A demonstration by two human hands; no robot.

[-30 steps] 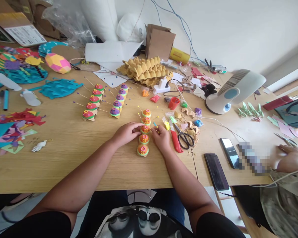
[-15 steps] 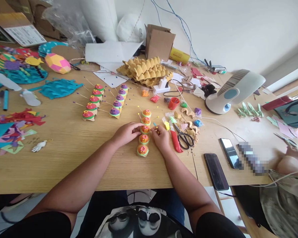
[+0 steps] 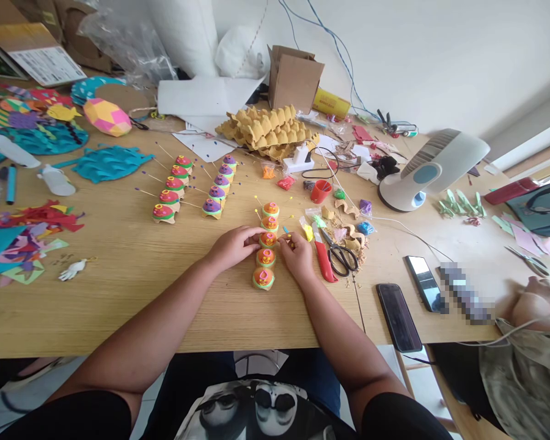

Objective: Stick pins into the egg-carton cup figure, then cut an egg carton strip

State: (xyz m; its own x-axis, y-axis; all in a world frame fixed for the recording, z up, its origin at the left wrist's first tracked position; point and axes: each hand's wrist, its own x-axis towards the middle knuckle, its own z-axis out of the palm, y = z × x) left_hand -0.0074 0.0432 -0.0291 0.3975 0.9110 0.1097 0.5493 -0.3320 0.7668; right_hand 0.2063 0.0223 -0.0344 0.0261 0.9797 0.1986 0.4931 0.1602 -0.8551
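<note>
In front of me a strip of egg-carton cups (image 3: 263, 278) lies lengthwise, its domes covered with orange and green clay and small yellow and pink bits. Yellow-tipped thin sticks (image 3: 258, 214) poke out from its far cups. My left hand (image 3: 238, 245) holds the strip's left side at the middle cups, thumb and fingers against it. On the other side, my right hand (image 3: 297, 252) is closed in a pinch by the middle cup, with yellow-tipped sticks partly hidden among the fingers. To the left stand similar strips, one red and green (image 3: 169, 197), one purple (image 3: 217, 192).
Right of my hand lie a red-handled knife (image 3: 323, 260), black scissors (image 3: 343, 256) and clay packets (image 3: 365, 228). Phones (image 3: 398, 318), a white fan (image 3: 421, 177) and a co-worker's hand (image 3: 538, 299) are further right. Egg trays (image 3: 270, 131) sit behind; paper scraps (image 3: 27, 238) lie left.
My hands and the orange strip stay nearly where they were. At the right edge, the co-worker's hand has shifted slightly.
</note>
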